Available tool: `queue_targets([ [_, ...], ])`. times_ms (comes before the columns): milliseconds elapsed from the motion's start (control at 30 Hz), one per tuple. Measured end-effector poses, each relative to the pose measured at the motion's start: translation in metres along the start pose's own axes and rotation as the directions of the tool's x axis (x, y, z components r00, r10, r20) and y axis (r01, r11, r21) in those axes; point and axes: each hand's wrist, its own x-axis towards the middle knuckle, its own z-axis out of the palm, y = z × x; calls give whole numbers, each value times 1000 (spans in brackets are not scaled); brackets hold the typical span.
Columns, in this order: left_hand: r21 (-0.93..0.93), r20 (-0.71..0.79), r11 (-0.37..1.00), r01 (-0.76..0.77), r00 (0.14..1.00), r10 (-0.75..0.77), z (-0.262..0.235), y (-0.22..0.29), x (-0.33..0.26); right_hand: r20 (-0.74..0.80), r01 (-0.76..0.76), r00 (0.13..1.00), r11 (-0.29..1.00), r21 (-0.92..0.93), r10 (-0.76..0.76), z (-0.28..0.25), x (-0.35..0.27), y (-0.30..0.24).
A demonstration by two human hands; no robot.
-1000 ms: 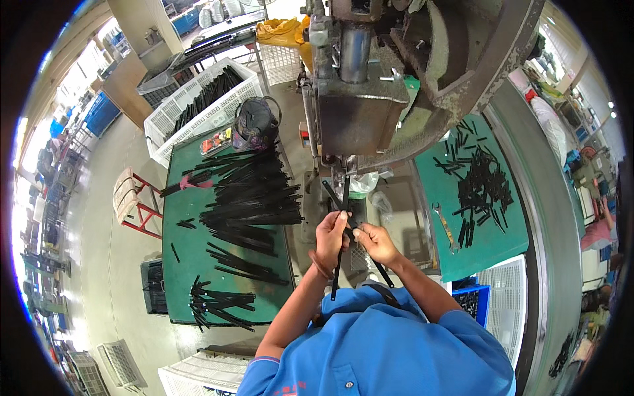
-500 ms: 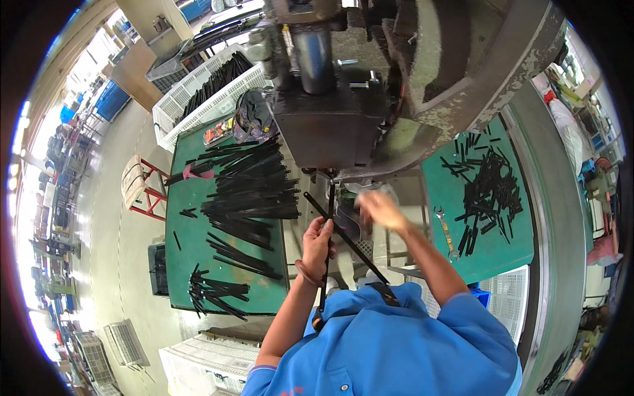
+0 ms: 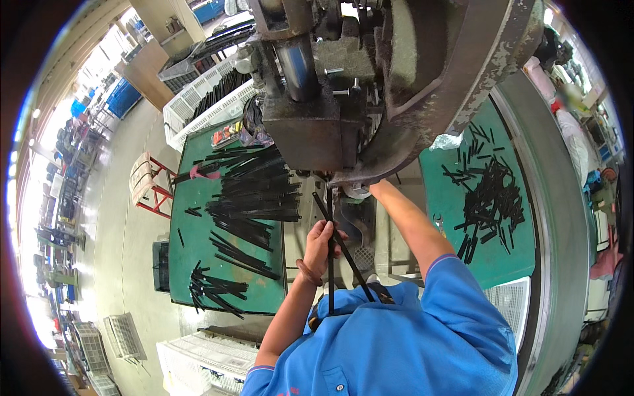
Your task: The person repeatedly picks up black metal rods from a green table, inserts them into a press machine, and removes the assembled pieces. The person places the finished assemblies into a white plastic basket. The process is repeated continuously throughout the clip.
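Note:
My left hand (image 3: pixel 321 239), a brown bangle at its wrist, is closed around two long black metal strips that cross at the fingers. One strip (image 3: pixel 331 280) runs nearly straight up, its far end at the underside of the press head (image 3: pixel 305 135). The other strip (image 3: pixel 356 267) slants from upper left to lower right. My right hand (image 3: pixel 376 188) reaches forward beneath the curved press frame (image 3: pixel 436 129). Only its wrist end shows; the fingers are hidden behind the metal.
Long black strips (image 3: pixel 254 191) lie fanned over the green left table (image 3: pixel 198 244). Shorter black pieces (image 3: pixel 492 198) are heaped on the green right table (image 3: pixel 515 257). A white crate (image 3: pixel 175 125) of strips stands far left, near a red-legged stool (image 3: pixel 155 191). A foot pedal (image 3: pixel 362 257) sits below.
My right hand has moved forward, in under the press frame, and its fingers have gone out of sight. The left hand keeps hold of both strips; the slanted one has turned more upright.

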Motion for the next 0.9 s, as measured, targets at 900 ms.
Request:
queue_targets([
  [900,101,-50,993,-53,997,59,-11,-12,14,87,-299,953,854,427,291,-68,-62,-74],
])
